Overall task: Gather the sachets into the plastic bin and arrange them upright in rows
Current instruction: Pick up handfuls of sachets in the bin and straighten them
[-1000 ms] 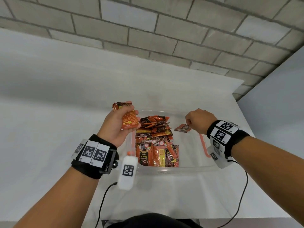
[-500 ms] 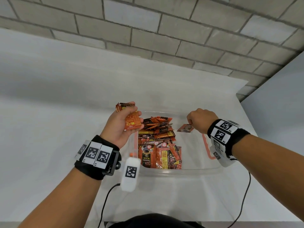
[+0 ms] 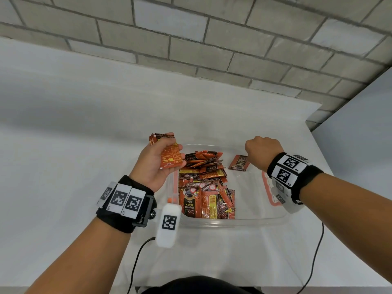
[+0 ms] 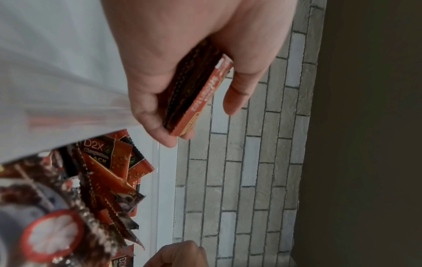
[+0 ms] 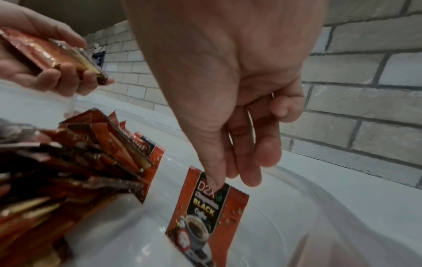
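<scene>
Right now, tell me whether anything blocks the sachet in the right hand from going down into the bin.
Nothing visible does. The right hand pinches one sachet by its top edge over the bare right part of the bin. The sachets already in the bin sit to its left, apart from it. The left hand grips a stack over the bin's left edge.

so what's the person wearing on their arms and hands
Both forearms are bare, no sleeves or gloves. Each wrist carries a black fabric band faced with white tiles printed with black square codes. A white rounded box bearing one such code hangs by the left wrist, and a similar one sits under the right wrist. A thin black cable trails from each side.
</scene>
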Motion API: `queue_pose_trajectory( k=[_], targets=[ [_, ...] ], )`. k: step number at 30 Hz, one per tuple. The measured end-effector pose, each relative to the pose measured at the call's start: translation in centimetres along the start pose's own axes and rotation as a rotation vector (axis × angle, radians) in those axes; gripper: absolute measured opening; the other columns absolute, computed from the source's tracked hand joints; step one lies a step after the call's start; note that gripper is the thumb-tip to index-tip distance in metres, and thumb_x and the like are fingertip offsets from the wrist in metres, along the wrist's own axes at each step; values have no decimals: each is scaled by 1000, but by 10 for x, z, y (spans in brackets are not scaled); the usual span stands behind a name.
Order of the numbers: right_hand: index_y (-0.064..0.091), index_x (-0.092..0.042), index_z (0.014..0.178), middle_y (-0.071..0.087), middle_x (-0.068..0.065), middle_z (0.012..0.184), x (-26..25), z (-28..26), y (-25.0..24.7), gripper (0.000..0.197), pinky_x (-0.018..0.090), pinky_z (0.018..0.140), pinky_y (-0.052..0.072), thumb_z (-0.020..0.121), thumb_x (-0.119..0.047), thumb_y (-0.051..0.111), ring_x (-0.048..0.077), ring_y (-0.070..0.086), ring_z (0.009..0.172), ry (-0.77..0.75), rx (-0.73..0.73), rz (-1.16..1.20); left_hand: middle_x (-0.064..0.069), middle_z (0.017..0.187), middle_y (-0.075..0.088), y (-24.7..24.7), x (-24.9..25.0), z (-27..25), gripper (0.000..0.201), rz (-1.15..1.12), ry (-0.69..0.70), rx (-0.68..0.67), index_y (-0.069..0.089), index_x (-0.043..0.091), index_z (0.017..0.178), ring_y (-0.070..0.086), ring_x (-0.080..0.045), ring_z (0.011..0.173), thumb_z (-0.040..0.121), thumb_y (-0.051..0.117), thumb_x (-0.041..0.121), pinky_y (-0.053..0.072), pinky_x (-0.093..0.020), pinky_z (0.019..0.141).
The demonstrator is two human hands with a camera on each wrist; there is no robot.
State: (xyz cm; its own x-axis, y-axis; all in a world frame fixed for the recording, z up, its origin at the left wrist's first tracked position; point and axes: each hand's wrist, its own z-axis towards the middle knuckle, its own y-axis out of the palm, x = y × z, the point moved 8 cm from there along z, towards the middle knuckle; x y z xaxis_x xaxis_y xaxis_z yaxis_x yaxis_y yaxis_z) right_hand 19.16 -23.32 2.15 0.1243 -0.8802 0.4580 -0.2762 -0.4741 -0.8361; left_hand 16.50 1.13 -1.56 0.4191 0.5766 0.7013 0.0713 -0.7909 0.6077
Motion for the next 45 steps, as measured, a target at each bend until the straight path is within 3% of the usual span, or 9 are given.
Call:
queue_pose_trajectory(
  k=[6, 11, 19, 24, 27, 32, 38, 41, 45],
  targets=[
    [66, -17, 92, 65, 2, 88, 27, -19, -29, 16, 26, 61, 42, 91, -31, 57, 19, 59, 76, 33, 164, 651, -19, 84, 67, 31, -8, -12, 18, 3, -84, -195, 50, 0, 109, 69, -30, 72, 94, 43, 6, 59, -42, 68],
    [58, -37, 109, 63, -12, 101, 5, -67, -55, 29, 23, 68, 52, 82, -36, 69, 13, 63, 77, -182, 174, 1186, -16, 97, 71, 71, -23, -20, 22, 237, -80, -305, 60, 2, 111, 69, -27, 86, 90, 55, 1, 58, -37, 76],
    [62, -32, 101, 63, -4, 82, 2, -86, -42, 32, 25, 70, 50, 77, -15, 76, 13, 61, 71, -229, 229, 1361, -9, 91, 71, 101, -53, -32, 22, 278, -160, -388, 67, 16, 98, 68, -24, 85, 76, 67, 22, 56, -42, 75],
    [63, -21, 76, 63, -3, 75, 33, -107, -52, 16, 19, 59, 44, 79, -9, 74, 7, 55, 65, -152, 596, 1397, -9, 84, 68, 99, -57, -27, 41, 208, -154, -316, 67, 14, 96, 65, -20, 74, 71, 62, 47, 57, -39, 74],
    [68, -15, 74, 58, -9, 77, 19, -123, -59, 14, 10, 61, 39, 74, -5, 78, 5, 53, 69, -245, 728, 1223, -12, 85, 69, 103, -55, -27, 25, 135, -128, -321, 73, 13, 86, 67, -23, 75, 76, 64, 34, 59, -38, 71],
    [75, -21, 86, 57, -9, 85, -8, -120, -40, 16, 13, 71, 41, 74, -31, 78, 1, 53, 80, -384, 565, 1112, -8, 80, 71, 107, -51, -26, 22, 175, -56, -342, 66, 6, 91, 68, -19, 71, 85, 51, -9, 57, -30, 62],
    [71, -18, 103, 57, -7, 94, 21, -116, -60, 20, 1, 70, 35, 83, -18, 72, -4, 50, 77, -211, 701, 1049, -12, 92, 71, 108, -50, -27, 29, 232, -53, -342, 63, 6, 107, 69, -24, 81, 84, 55, -9, 57, -33, 67],
    [68, -18, 112, 64, -6, 100, 17, -108, -63, 25, 7, 71, 37, 87, -20, 68, 7, 55, 81, -200, 602, 951, -11, 89, 71, 113, -53, -31, 26, 261, -56, -373, 66, 9, 98, 69, -25, 81, 84, 55, -10, 56, -32, 64],
    [72, -25, 93, 66, -14, 79, 16, -97, -65, 9, 18, 67, 45, 87, -20, 66, 9, 60, 73, -187, 363, 1030, -6, 84, 72, 112, -51, -34, 25, 328, -38, -390, 65, 12, 93, 70, -19, 77, 84, 57, -10, 55, -28, 58]
  ],
)
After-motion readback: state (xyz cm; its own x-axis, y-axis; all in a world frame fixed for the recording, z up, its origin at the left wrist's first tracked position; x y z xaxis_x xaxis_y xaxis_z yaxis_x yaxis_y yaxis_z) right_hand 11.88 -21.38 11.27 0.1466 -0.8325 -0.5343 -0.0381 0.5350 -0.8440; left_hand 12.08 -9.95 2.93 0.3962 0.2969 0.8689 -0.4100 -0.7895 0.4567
